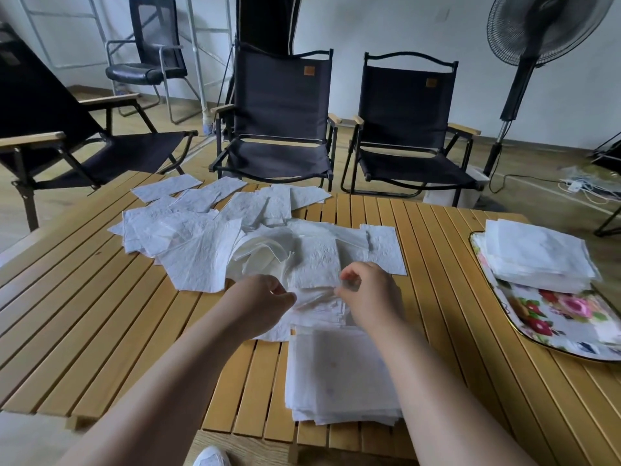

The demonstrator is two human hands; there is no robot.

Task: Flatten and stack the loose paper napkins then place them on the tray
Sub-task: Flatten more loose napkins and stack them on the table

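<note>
Pinches one thin napkin (314,295) at both ends, left hand (262,304) and right hand (368,294) each closed on it with thumb against curled fingers, stretching it low over the table (100,314). Sits between the loose heap (215,237) farther out and the flattened stack (339,375) nearer the body, overlapping the edges of both.

Could tear if tugged harder: looks flimsy and is bunched in the middle. Could drag neighbouring sheets out of the heap, lying tangled among them as it does. Could skew the flattened stack if laid down off-square; already looks ragged along its far edge and reaches almost to the table's near rim, so may slide off under a careless push.

Off to the right, well apart: a second pile (537,257) on the far half of the floral tray (554,327), near half bare. Between stack and tray, only slatted tabletop, nothing blocking the way. Beyond the table, two folding chairs (282,112) side by side, another at the left, and a standing fan (537,28) at the right.
</note>
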